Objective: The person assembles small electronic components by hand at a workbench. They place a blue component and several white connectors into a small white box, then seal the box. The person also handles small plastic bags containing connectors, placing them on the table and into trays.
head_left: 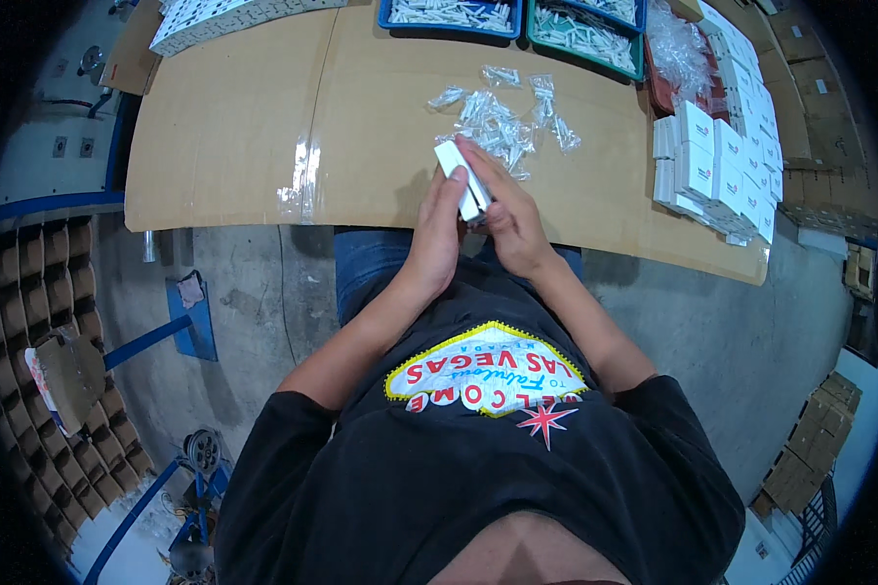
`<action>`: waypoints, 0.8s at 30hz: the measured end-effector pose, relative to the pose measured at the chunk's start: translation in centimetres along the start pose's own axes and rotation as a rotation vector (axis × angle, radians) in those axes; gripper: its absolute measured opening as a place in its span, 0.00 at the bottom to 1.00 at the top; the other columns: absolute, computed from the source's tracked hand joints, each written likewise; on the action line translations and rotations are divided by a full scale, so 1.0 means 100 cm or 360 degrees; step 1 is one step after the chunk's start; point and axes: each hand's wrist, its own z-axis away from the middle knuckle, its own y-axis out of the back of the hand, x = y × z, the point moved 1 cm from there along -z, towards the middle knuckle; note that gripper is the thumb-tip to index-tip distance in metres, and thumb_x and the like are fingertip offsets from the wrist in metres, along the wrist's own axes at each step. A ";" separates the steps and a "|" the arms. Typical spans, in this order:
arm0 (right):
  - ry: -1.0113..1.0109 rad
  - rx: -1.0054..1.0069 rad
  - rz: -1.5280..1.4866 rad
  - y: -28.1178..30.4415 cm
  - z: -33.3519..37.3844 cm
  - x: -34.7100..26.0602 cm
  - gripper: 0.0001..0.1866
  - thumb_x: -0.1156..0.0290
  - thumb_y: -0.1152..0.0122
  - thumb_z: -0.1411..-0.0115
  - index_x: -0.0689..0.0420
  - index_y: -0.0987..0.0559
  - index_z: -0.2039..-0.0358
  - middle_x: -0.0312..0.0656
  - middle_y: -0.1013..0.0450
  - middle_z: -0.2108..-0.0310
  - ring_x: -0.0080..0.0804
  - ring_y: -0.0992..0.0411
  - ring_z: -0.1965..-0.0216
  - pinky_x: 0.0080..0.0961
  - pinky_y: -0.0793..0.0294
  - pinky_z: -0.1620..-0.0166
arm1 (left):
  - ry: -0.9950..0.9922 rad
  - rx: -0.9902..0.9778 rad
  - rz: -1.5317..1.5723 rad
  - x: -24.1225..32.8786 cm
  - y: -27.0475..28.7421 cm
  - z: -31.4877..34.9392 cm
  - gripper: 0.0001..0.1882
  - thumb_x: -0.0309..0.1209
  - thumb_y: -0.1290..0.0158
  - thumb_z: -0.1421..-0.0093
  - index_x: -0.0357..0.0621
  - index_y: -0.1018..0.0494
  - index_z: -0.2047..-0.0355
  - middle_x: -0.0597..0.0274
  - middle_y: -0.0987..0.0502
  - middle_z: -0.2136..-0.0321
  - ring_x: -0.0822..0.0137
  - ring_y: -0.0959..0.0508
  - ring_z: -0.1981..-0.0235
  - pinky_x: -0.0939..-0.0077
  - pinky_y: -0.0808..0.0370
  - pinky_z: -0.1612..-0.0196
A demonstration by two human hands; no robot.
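Note:
A small white box (451,159) is held between my two hands, just over the table's near edge. My left hand (436,234) closes on its left side, with the thumb lying along it. On the other side my right hand (519,222) presses against the box, fingers stretched along its far part. A dark gap shows at the box's near end; what is inside cannot be made out. Right beyond my hands lies a pile of small clear bags (493,122) with white stick-like pieces in them.
The cardboard-covered table (234,127) spreads ahead. At its far side stand a blue tray (449,31) and a green tray (583,60) of white pieces. Stacked white boxes (695,161) and a reddish bin of clear plastic (663,93) are at the right. A patterned white box (234,24) lies far left.

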 end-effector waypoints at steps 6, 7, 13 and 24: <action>-0.0506 0.0278 -0.0624 0.002 -0.003 0.000 0.28 0.62 0.41 0.30 0.63 0.32 0.35 0.48 0.35 0.34 0.37 0.39 0.31 0.36 0.39 0.32 | -0.0444 -0.0129 -0.0659 0.004 0.002 -0.001 0.39 0.34 0.48 0.29 0.45 0.56 0.25 0.53 0.29 0.44 0.67 0.26 0.49 0.71 0.26 0.47; -0.0559 0.0277 -0.0730 0.003 -0.003 -0.001 0.28 0.65 0.39 0.32 0.62 0.31 0.35 0.47 0.33 0.35 0.36 0.38 0.32 0.35 0.38 0.32 | -0.0459 -0.0174 -0.0703 0.005 0.002 0.000 0.39 0.34 0.48 0.29 0.44 0.56 0.25 0.52 0.30 0.43 0.65 0.26 0.47 0.70 0.26 0.45; -0.0727 0.0204 -0.0863 0.015 -0.001 0.001 0.27 0.72 0.34 0.37 0.63 0.29 0.38 0.44 0.30 0.39 0.33 0.33 0.36 0.31 0.35 0.35 | -0.0607 -0.0356 -0.1055 0.005 0.006 0.000 0.39 0.33 0.47 0.30 0.42 0.54 0.26 0.46 0.36 0.37 0.56 0.31 0.38 0.65 0.32 0.38; -0.0260 0.0076 -0.0111 0.010 0.007 -0.001 0.28 0.62 0.50 0.26 0.66 0.34 0.32 0.52 0.35 0.33 0.40 0.36 0.33 0.32 0.40 0.33 | -0.0889 -0.0416 -0.1435 0.009 0.009 0.001 0.43 0.35 0.44 0.34 0.39 0.53 0.26 0.38 0.44 0.35 0.44 0.39 0.33 0.59 0.41 0.32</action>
